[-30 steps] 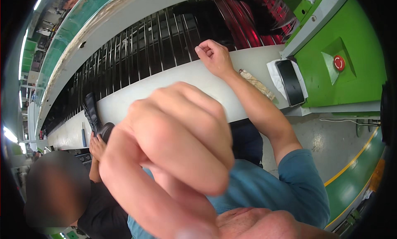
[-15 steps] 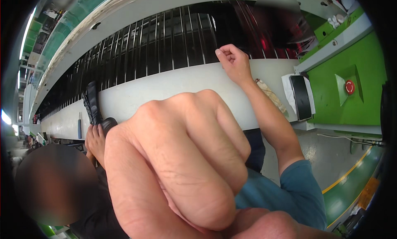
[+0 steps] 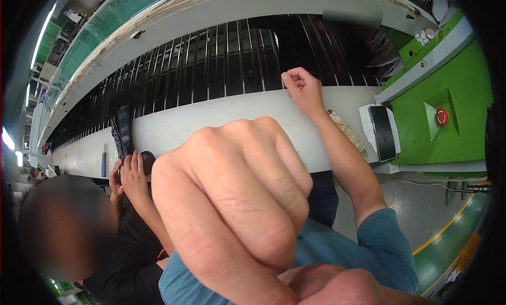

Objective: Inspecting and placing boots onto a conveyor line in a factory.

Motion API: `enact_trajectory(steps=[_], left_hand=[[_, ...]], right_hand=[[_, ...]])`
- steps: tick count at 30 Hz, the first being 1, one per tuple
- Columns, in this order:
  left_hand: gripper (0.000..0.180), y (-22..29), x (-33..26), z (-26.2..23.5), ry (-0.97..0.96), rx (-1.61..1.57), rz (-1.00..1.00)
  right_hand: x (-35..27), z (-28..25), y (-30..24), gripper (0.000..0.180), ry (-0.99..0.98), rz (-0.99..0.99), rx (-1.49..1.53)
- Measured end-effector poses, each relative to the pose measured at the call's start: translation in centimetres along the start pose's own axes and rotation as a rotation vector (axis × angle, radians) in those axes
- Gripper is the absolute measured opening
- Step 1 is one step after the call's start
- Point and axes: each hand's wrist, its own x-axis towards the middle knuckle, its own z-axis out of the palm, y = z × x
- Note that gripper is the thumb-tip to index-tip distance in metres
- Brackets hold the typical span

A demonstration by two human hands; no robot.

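Close to the camera, my left hand [image 3: 237,194] is a large curled fist, knuckles up, covering much of the middle. Anything inside its folded fingers is hidden. Farther off, my right hand [image 3: 303,89] hangs over the near edge of a dark bed of thin metal bars [image 3: 216,68]. Its fingers are curled in with the thumb against them, and nothing shows in them. A pale ledge [image 3: 211,115] runs below it along the bars. Beside my right forearm lies a crumpled beige cloth piece [image 3: 345,130].
A black phone [image 3: 382,133] rests on white paper near a green panel with a red button [image 3: 441,117]. At left, a co-worker's hands [image 3: 133,173] touch a round black item [image 3: 145,161] by a long black folded item [image 3: 124,130]. A blue-handled tool [image 3: 104,164] lies nearby.
The view has shifted slightly. My left fist looks smaller and more of my teal shirt shows below it. The co-worker's two hands now show together at the round black item. My right hand stays curled.
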Motion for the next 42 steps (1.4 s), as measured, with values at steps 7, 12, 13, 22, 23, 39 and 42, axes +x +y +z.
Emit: enact_trajectory(steps=[7, 12, 13, 22, 23, 39, 42], left_hand=[[0.006, -0.2, -0.5, -1.0, -0.118, 0.047, -0.112], [0.037, -0.3, -0.7, -1.1, -0.136, 0.173, -0.041], [0.034, -0.6, -0.7, -1.1, -0.184, 0.243, -0.023], [0.015, 1.2, -0.3, 1.9, -0.098, 0.590, -0.067], [0.015, 1.5, -0.3, 1.7, -0.116, 0.604, -0.065], [0.018, 5.5, -1.3, 0.7, -0.340, 0.837, 0.025], [0.021, 6.3, -2.0, 1.1, -0.116, 0.823, 0.097]], right_hand=[[0.0, -0.6, 0.0, 0.020, 0.014, 0.028, 0.048], [0.2, 0.3, -0.7, 0.020, -0.005, -0.018, 0.059], [0.2, 0.2, -0.6, 0.020, -0.007, -0.012, 0.062], [0.0, 0.3, -1.3, 0.021, -0.024, -0.007, 0.082], [-0.1, 0.2, -1.3, 0.021, -0.024, -0.001, 0.081], [0.0, -1.6, -2.0, 0.016, -0.008, -0.223, -0.414], [1.2, -2.9, -2.7, 0.033, -0.012, -0.271, -0.880]])
